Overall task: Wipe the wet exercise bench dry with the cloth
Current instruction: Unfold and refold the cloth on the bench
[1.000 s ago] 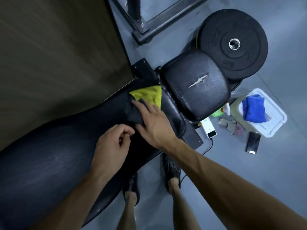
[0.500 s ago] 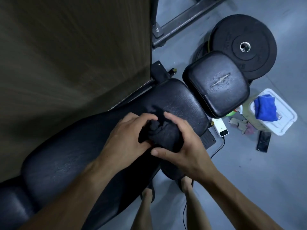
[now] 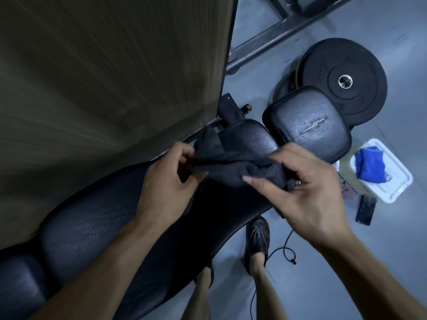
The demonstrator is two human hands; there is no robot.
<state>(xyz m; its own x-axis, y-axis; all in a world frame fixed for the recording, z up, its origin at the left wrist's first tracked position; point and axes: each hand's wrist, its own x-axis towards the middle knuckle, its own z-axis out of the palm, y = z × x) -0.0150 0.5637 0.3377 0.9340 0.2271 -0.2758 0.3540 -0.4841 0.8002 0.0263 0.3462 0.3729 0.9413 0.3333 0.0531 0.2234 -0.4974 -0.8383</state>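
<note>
The black padded exercise bench (image 3: 97, 222) runs from the lower left to the middle, with its separate seat pad (image 3: 307, 122) at the upper right. A dark cloth (image 3: 231, 158) is stretched above the bench between both hands. My left hand (image 3: 166, 183) pinches its left end. My right hand (image 3: 307, 185) grips the bunched right end, fingers curled round it. The cloth's upper corner hangs over the bench end beside the wall.
A brown wall panel (image 3: 104, 77) fills the upper left. Black weight plates (image 3: 346, 79) lie behind the seat pad. A white container lid (image 3: 392, 181) carries a blue cloth (image 3: 369, 163); a phone (image 3: 366, 213) lies beside it. My feet and a cable (image 3: 284, 248) are on the grey floor.
Both hands have lifted the cloth off the bench and pulled it apart between them. A second ago the right hand lay flat on it, with a yellow side showing.
</note>
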